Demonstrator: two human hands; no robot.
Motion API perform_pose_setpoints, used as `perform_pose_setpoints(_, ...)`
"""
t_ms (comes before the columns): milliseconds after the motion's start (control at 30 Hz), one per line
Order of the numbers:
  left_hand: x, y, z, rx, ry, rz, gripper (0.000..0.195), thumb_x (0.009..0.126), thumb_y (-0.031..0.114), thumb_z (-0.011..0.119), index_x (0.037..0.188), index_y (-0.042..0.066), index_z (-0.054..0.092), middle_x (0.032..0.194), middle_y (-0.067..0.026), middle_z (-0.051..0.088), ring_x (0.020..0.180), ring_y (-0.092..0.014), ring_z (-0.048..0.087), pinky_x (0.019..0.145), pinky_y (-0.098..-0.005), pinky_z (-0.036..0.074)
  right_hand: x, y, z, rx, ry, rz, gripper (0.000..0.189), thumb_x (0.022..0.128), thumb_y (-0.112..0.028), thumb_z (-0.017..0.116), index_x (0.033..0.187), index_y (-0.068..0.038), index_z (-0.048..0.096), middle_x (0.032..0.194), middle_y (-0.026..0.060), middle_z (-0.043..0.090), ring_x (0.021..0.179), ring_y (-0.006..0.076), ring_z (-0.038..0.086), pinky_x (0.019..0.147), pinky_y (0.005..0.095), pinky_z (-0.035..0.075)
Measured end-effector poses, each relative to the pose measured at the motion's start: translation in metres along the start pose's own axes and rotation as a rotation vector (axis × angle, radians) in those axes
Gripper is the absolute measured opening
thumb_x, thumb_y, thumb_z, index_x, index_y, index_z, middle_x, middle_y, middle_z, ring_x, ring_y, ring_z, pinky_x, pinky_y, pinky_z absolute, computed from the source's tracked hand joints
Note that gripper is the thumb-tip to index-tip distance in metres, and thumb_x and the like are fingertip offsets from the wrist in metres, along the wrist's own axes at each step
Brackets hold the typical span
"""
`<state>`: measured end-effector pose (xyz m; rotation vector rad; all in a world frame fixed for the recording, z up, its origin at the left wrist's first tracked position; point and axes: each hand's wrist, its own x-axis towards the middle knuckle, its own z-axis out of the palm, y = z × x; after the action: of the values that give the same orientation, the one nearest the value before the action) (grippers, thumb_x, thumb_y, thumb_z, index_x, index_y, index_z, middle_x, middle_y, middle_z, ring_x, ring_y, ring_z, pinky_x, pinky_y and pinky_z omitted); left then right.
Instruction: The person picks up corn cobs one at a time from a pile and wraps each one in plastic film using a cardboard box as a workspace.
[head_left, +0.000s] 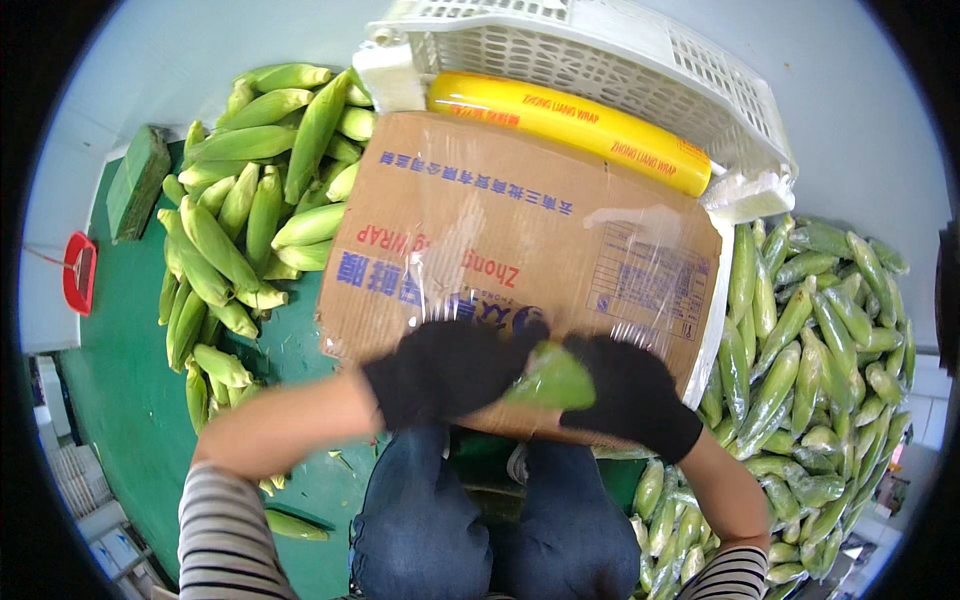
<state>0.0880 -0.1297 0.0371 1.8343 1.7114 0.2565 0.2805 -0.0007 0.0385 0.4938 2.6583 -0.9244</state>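
Note:
Both my hands wear black gloves and meet over the near edge of a cardboard box (465, 225) with plastic film across its top. Between them is an ear of corn in green husk (553, 379), blurred by motion and partly hidden by the gloves. My left hand (454, 371) grips it from the left, and my right hand (628, 394) closes on its right side. Whether film covers this ear is hard to tell. Behind the box's far edge lies a yellow roll of plastic wrap (570, 124), bearing printed writing.
Unwrapped corn ears (247, 202) are heaped on the green surface (127, 390) at left. Film-wrapped corn (810, 360) is piled at right. A white plastic crate (600, 52) stands behind the roll. Far left are a green block (139, 184) and a red dustpan (79, 274).

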Motion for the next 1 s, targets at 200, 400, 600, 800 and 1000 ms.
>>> perform_pose_setpoints(200, 0.003, -0.011, 0.025, 0.354, 0.363, 0.072, 0.062, 0.078, 0.047, 0.057, 0.13, 0.013, 0.047, 0.14, -0.0246, 0.031, 0.128, -0.044, 0.031, 0.099, -0.0618, 0.025, 0.007, -0.018, -0.004, -0.117, 0.121, 0.014, 0.07, 0.065, -0.047, 0.071, 0.119, -0.008, 0.049, 0.114, 0.0171, 0.052, 0.099, 0.0316, 0.056, 0.08, 0.0428, 0.046)
perform_pose_setpoints(400, 0.132, -0.09, -0.059, 0.316, 0.329, 0.145, 0.053, 0.08, 0.021, 0.059, 0.125, -0.004, 0.044, 0.131, -0.0263, 0.042, 0.124, -0.036, 0.041, 0.104, -0.0383, 0.035, 0.074, 0.022, -0.033, -0.384, 0.434, -0.234, 0.079, 0.06, -0.037, 0.076, 0.127, -0.008, 0.043, 0.117, 0.0158, 0.052, 0.106, 0.0323, 0.051, 0.09, 0.0422, 0.041)
perform_pose_setpoints(600, 0.141, -0.084, -0.054, 0.421, 0.099, 0.06, 0.045, 0.079, 0.017, 0.058, 0.119, -0.002, 0.049, 0.132, -0.0264, 0.041, 0.124, -0.035, 0.04, 0.103, -0.0382, 0.036, 0.082, 0.024, -0.036, -0.086, 0.183, -0.257, 0.072, 0.062, -0.044, 0.073, 0.123, -0.012, 0.05, 0.102, 0.0156, 0.061, 0.092, 0.0333, 0.06, 0.079, 0.0412, 0.048)
perform_pose_setpoints(800, 0.137, -0.083, -0.056, 0.354, 0.002, 0.023, 0.059, 0.075, 0.026, 0.065, 0.125, 0.002, 0.047, 0.138, -0.0243, 0.034, 0.128, -0.034, 0.036, 0.105, -0.0376, 0.032, 0.007, -0.007, -0.021, 0.165, -0.352, -0.241, 0.071, 0.071, -0.049, 0.069, 0.125, -0.009, 0.047, 0.111, 0.018, 0.059, 0.098, 0.0306, 0.061, 0.083, 0.0369, 0.048)
perform_pose_setpoints(1000, 0.079, -0.048, -0.047, -0.239, 0.459, 0.217, 0.073, 0.078, 0.042, 0.068, 0.132, 0.003, 0.04, 0.141, -0.0217, 0.032, 0.132, -0.032, 0.032, 0.106, -0.0392, 0.028, -0.073, 0.015, 0.026, 0.847, -0.177, 0.131, 0.085, 0.075, -0.039, 0.071, 0.14, -0.006, 0.028, 0.131, 0.0154, 0.046, 0.123, 0.0219, 0.043, 0.102, 0.0344, 0.034)
